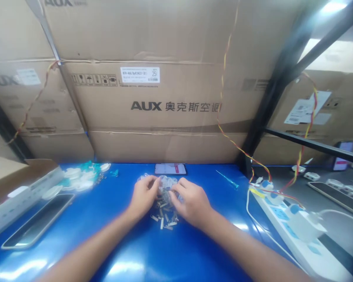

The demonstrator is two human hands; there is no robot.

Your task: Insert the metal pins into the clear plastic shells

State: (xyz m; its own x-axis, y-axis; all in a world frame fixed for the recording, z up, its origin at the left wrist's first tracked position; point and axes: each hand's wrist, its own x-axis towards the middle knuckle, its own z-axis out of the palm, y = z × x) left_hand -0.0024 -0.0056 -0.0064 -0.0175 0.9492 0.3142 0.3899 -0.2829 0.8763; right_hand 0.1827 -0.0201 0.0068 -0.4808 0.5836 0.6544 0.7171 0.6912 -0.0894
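Observation:
My left hand (pixel 143 196) and my right hand (pixel 191 201) face each other at the middle of the blue table. The fingers of both are curled and closed at a small heap of clear plastic pieces (pixel 167 182). What is pinched between the fingertips is too small and blurred to name. Several small, flat metal strips (pixel 162 222) lie loose on the table just below and between my hands, some of them partly hidden by the fingers.
Behind my hands a phone (pixel 170 169) lies by a cardboard box wall (pixel 170 147). A thin screwdriver (pixel 228 180) rests to the right, near a power strip (pixel 304 239) with plugs and wires. White and teal parts (pixel 79 177) and a dark flat device (pixel 38 221) lie left.

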